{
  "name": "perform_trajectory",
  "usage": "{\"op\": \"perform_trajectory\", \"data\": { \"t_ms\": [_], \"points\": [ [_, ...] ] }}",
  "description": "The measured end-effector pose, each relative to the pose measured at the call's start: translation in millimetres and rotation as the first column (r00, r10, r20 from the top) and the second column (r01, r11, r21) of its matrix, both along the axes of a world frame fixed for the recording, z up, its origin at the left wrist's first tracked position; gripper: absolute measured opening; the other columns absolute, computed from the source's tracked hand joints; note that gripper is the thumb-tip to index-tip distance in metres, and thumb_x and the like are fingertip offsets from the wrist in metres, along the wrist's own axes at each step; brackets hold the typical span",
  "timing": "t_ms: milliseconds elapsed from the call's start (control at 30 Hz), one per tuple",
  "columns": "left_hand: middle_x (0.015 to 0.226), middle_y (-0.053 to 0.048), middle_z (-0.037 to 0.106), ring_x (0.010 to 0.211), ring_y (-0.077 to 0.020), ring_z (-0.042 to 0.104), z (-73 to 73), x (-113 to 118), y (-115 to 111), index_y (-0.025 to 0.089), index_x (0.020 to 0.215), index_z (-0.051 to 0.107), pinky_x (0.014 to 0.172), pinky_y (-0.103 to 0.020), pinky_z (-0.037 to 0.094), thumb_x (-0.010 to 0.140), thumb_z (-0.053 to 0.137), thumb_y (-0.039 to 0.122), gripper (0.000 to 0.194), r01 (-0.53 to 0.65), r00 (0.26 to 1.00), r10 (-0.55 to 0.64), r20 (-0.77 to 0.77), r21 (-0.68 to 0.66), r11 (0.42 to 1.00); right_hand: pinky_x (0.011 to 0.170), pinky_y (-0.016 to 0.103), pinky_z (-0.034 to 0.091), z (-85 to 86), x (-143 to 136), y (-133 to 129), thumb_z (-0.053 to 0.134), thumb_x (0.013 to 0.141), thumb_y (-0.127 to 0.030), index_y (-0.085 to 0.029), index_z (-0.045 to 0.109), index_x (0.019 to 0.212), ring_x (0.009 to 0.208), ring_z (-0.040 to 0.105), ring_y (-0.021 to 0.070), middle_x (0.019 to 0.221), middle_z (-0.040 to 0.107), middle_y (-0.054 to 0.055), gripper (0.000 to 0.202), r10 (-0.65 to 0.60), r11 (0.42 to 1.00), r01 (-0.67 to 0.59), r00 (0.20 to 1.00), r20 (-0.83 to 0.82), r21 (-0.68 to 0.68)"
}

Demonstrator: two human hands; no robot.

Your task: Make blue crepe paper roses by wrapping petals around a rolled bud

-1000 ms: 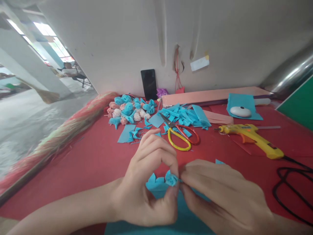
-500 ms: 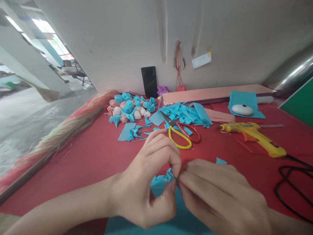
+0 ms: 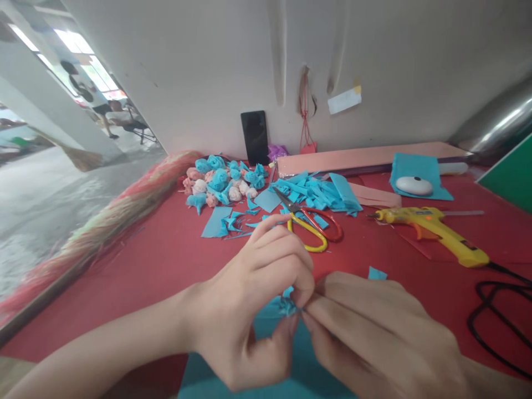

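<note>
the left hand (image 3: 236,316) pinches a blue paper flower (image 3: 286,306); the right hand (image 3: 382,332) grips its base, just rightward.

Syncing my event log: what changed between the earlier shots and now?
Left hand shifted slightly right, now overlapping the scissors. Less of the blue paper flower shows in its grip. Standing person came into view in the background. No visible release; right hand still pinches at the flower's side. Scissors, glue gun, phone stayed put.
</note>
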State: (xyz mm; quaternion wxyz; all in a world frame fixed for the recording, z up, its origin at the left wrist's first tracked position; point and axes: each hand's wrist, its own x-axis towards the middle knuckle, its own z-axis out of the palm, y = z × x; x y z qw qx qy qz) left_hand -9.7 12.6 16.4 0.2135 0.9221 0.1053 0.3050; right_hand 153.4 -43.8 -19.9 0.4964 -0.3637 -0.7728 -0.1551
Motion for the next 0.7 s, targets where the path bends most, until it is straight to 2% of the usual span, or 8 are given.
{"op": "perform_trajectory", "data": {
  "t_ms": [133, 367, 467, 600, 700],
  "points": [
    [0.078, -0.001, 0.050, 0.075, -0.0159, 0.052, 3.9, -2, 3, 0.020, 0.081, 0.044, 0.107, -0.048, 0.028, 0.058, 0.048, 0.008, 0.026, 0.000, 1.000, 0.000, -0.022, 0.019, 1.000, 0.048, 0.029, 0.041, 3.4, 3, -2, 0.047, 0.088, -0.012, -0.018, 0.058, 0.057, 0.048, 0.061, 0.0118, 0.054, 0.066, 0.000, 0.033, 0.028, 0.984, -0.028, 1.000, -0.001, -0.177],
    [0.075, 0.002, 0.048, 0.075, -0.0127, 0.053, 6.0, -5, 7, 0.020, 0.080, 0.045, 0.110, -0.042, 0.026, 0.060, 0.053, 0.007, 0.025, 0.002, 0.999, 0.000, -0.053, 0.038, 0.999, 0.050, 0.022, 0.044, 10.4, 5, 1, 0.051, 0.083, -0.010, -0.017, 0.060, 0.071, 0.050, 0.059, 0.0084, 0.059, 0.065, -0.004, 0.017, 0.145, 0.927, -0.181, 0.981, -0.132, -0.328],
    [0.075, 0.003, 0.048, 0.074, -0.0116, 0.052, 5.0, -4, 5, 0.020, 0.079, 0.046, 0.112, -0.042, 0.021, 0.060, 0.053, 0.007, 0.025, -0.039, 0.998, 0.040, -0.051, 0.018, 0.999, 0.050, 0.023, 0.046, 10.7, 5, 3, 0.052, 0.082, -0.010, -0.017, 0.059, 0.073, 0.049, 0.060, 0.0095, 0.058, 0.065, -0.004, 0.014, 0.153, 0.943, -0.182, 0.981, -0.123, -0.278],
    [0.076, 0.003, 0.049, 0.076, -0.0111, 0.053, 4.1, -1, 0, 0.020, 0.078, 0.046, 0.112, -0.044, 0.020, 0.061, 0.052, 0.006, 0.022, -0.114, 0.993, 0.112, -0.036, -0.040, 0.993, 0.047, 0.028, 0.044, 9.6, 6, 3, 0.049, 0.089, -0.016, -0.018, 0.059, 0.077, 0.048, 0.061, 0.0121, 0.056, 0.065, -0.003, 0.015, 0.054, 0.983, -0.058, 0.998, -0.026, -0.177],
    [0.075, 0.004, 0.047, 0.073, -0.0104, 0.051, 3.8, 0, -2, 0.019, 0.077, 0.044, 0.111, -0.044, 0.021, 0.063, 0.050, 0.007, 0.020, -0.153, 0.988, 0.151, -0.033, -0.107, 0.982, 0.046, 0.029, 0.044, 12.0, 6, 3, 0.047, 0.092, -0.017, -0.016, 0.062, 0.079, 0.046, 0.060, 0.0120, 0.055, 0.066, -0.002, 0.020, 0.032, 0.997, -0.029, 0.999, 0.036, -0.072]
  ]
}}
